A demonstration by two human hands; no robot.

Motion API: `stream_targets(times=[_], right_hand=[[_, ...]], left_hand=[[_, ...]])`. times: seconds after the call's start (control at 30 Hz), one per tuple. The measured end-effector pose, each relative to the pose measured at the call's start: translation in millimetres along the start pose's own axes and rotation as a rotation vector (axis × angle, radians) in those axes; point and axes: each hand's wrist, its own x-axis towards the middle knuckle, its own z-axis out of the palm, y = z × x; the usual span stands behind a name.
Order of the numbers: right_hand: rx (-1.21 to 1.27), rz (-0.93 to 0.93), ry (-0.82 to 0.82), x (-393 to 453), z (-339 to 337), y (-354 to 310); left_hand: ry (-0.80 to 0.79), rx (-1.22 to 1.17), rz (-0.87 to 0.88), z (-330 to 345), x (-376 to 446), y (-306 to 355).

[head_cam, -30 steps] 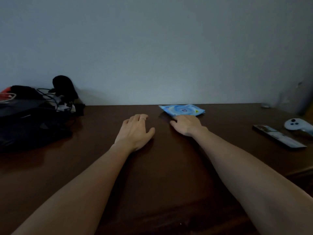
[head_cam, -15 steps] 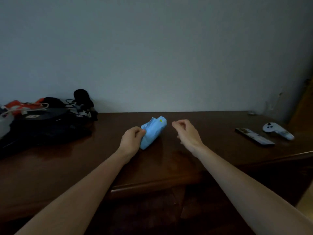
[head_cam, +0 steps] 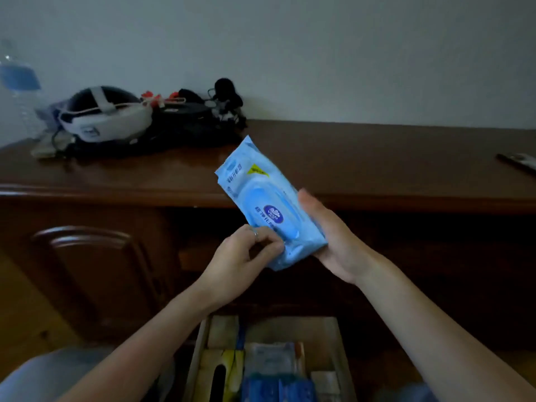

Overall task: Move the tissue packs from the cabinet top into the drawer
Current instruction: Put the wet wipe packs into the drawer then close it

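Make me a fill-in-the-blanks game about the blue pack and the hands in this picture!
1. The blue tissue pack is held by ____ hands.
2. The right hand supports the pack from the side, while the left hand pinches its ____ end.
3. Below the hands, the drawer is ____.
4. The white headset sits on the ____ top.

Missing words: two (both); lower; open; cabinet
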Motion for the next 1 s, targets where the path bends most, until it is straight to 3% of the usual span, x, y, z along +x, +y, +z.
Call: stream_targets(times=[0.13,0.23,0.33,0.4,0.5,0.63,0.77,0.93,1.0], right_hand=[[-0.191,0.037,0.143,-14,-2,69],[-0.228,0.199,0.222,-19,-14,123],[-0.149,0.424,0.247,-30,-21,180],[-0.116,0.571,0.21,-44,-18,216],[-0.196,0.749,0.165,-73,-11,258],[-0.21,0.843,0.037,-103,-13,290],[-0.246,0.821,0.142,-111,-23,304],[-0.292,0.881,0.017,-106,-54,305],[-0.313,0.877,-0.004,-103,-64,302]], left_hand=[[0.125,-0.021,-0.172,10,-65,-41],[0.311,-0.098,-0.459,21,-99,-79],[0.251,-0.471,-0.82,37,-119,-112],[0.137,-0.614,-0.96,53,-133,-129],[0.096,-0.526,-1.066,75,-159,-151],[0.202,-0.527,-1.248,86,-188,-178],[0.257,-0.638,-1.361,88,-204,-193],[0.234,-0.686,-1.338,85,-200,-198],[0.079,-0.571,-1.269,75,-193,-203]])
